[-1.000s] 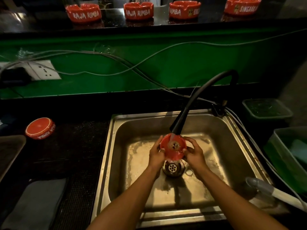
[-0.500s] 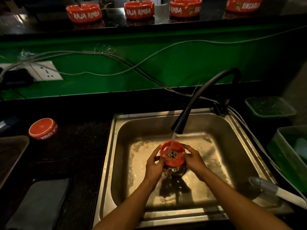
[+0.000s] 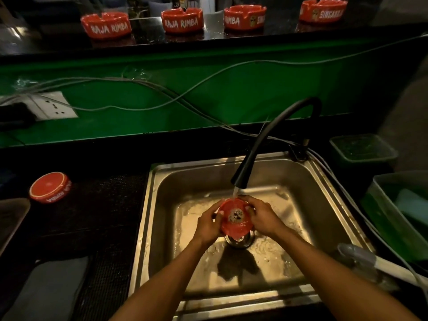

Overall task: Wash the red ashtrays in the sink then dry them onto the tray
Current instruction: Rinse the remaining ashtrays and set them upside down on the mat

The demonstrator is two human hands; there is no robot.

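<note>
Left hand [image 3: 208, 224] and right hand [image 3: 262, 216] both clamped on red ashtray [image 3: 235, 218], tilted under tap [image 3: 240, 179] stream, above drain in sink [image 3: 324, 205].

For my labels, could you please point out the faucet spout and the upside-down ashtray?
faucet spout [image 3: 240, 178], head view, on its dark nozzle end.
upside-down ashtray [image 3: 49, 185], head view, on its flat red base.

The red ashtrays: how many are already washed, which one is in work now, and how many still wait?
One round red ashtray lying upside down on the dark counter left of the steel sink looks done. The left hand and right hand hold a red ashtray with dirt inside under the black tap. Four red ashtrays on the shelf wait.
</note>
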